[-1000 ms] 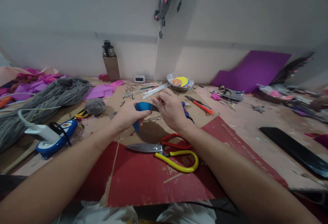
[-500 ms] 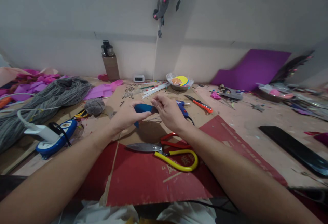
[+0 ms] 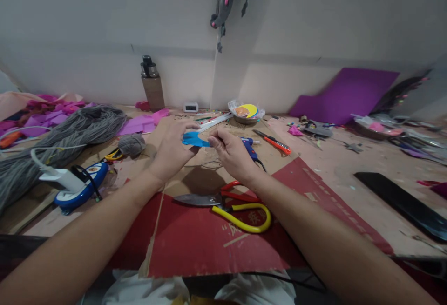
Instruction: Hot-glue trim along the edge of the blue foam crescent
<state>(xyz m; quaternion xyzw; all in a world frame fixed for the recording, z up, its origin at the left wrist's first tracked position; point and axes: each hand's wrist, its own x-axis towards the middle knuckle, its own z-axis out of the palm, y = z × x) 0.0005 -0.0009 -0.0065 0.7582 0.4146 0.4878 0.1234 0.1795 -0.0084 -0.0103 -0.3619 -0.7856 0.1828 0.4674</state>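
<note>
A small bright blue piece, thin like felt or paper, (image 3: 194,139) is held up between my hands above the cardboard. My left hand (image 3: 174,144) grips its left part, fingers behind and thumb in front. At its right end, my right hand (image 3: 228,151) pinches it between thumb and fingertips. Below the hands lie scissors (image 3: 223,202) with one red and one yellow handle, blades pointing left, on red printed cardboard (image 3: 195,249). Just beyond my right hand is a blue glue gun (image 3: 248,146), partly hidden by that hand.
An orange utility knife (image 3: 275,144) lies right of the glue gun. Grey yarn (image 3: 91,125) and a blue-white power strip (image 3: 84,188) are at left. A black phone-like slab (image 3: 398,202) lies at right. A bowl (image 3: 246,113) and purple sheet (image 3: 342,95) stand near the wall.
The blue piece has turned from a dark, curved edge-on view to a brighter, flatter face. My left hand has rolled over, its fingers now higher; my right hand has shifted slightly right.
</note>
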